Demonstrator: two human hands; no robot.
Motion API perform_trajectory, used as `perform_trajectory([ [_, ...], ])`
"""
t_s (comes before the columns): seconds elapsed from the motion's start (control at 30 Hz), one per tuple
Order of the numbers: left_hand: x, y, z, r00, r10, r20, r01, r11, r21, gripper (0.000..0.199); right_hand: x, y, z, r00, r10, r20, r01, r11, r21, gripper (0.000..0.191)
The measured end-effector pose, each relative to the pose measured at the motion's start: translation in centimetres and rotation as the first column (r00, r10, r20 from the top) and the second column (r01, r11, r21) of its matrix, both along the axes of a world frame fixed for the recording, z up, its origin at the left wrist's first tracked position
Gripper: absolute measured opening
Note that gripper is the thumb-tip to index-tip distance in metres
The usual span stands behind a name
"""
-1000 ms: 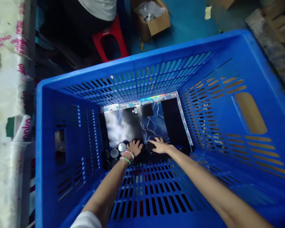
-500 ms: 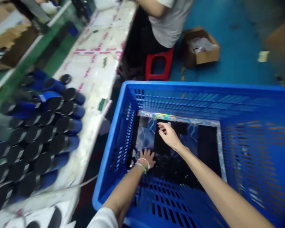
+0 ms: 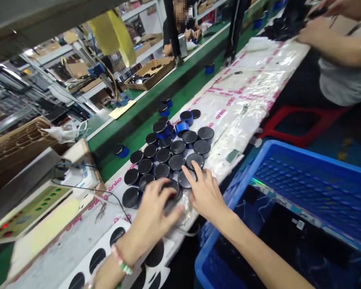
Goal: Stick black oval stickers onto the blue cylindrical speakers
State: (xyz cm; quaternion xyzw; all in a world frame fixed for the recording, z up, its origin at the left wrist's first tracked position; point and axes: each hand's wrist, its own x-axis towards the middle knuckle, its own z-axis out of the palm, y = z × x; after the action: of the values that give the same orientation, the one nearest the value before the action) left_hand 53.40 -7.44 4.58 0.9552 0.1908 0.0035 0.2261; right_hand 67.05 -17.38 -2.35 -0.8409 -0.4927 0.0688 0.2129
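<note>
More than twenty round black-topped pieces [image 3: 177,162] crowd together by the fingertips of the right hand [image 3: 195,182] and ahead of the left hand [image 3: 165,198]; overlap and the hands prevent an exact count. Four more dark-topped blue pieces [image 3: 163,110] can be made out farther ahead of the left hand, on one green belt [image 3: 141,132], with others too distant to count. At least six black discs [image 3: 97,261] show around the left wrist. One blue crate [image 3: 315,160] and one red stool [image 3: 301,126] are right of the right hand. Two other people [image 3: 343,72] appear beyond both hands.

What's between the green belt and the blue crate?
A table holding black round things, with the left hand and right hand over it; head view shows this.
</note>
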Motion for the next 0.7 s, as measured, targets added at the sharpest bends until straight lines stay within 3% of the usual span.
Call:
perform_trajectory([
  [0.07,-0.9,1.6,-2.2,0.991,0.126,0.043,-0.133,0.950,0.282,0.059,0.1,0.4,-0.3,0.999,-0.021,0.031,0.023,0.997,-0.076,0.085],
  [0.13,-0.9,1.5,-4.4,0.991,0.129,0.025,-0.128,0.897,0.424,0.084,1.1,0.5,-0.3,0.998,-0.023,0.057,0.029,0.993,-0.117,0.082],
  [0.23,-0.1,0.2,-6.0,0.984,0.177,0.008,-0.155,0.834,0.530,0.080,3.1,0.6,0.3,0.995,0.060,0.084,-0.050,0.992,-0.115,0.074],
  [0.33,0.0,-0.3,-6.0,0.982,0.186,0.024,-0.167,0.808,0.565,0.062,4.2,1.0,1.1,0.983,0.171,0.072,-0.165,0.983,-0.075,0.068],
  [0.43,-0.9,0.4,-6.0,0.998,0.060,0.037,-0.070,0.836,0.543,0.057,4.4,1.5,1.6,0.978,0.193,0.077,-0.189,0.981,-0.049,0.061],
  [0.6,-2.3,2.4,-6.6,0.979,-0.205,-0.008,0.188,0.884,0.428,0.059,5.2,1.5,1.7,0.951,0.304,0.062,-0.305,0.952,0.006,0.071],
  [0.7,-2.4,3.0,-6.2,0.974,-0.226,0.008,0.201,0.883,0.423,0.058,5.0,0.7,1.4,0.933,0.346,0.095,-0.351,0.936,0.037,0.068],
])
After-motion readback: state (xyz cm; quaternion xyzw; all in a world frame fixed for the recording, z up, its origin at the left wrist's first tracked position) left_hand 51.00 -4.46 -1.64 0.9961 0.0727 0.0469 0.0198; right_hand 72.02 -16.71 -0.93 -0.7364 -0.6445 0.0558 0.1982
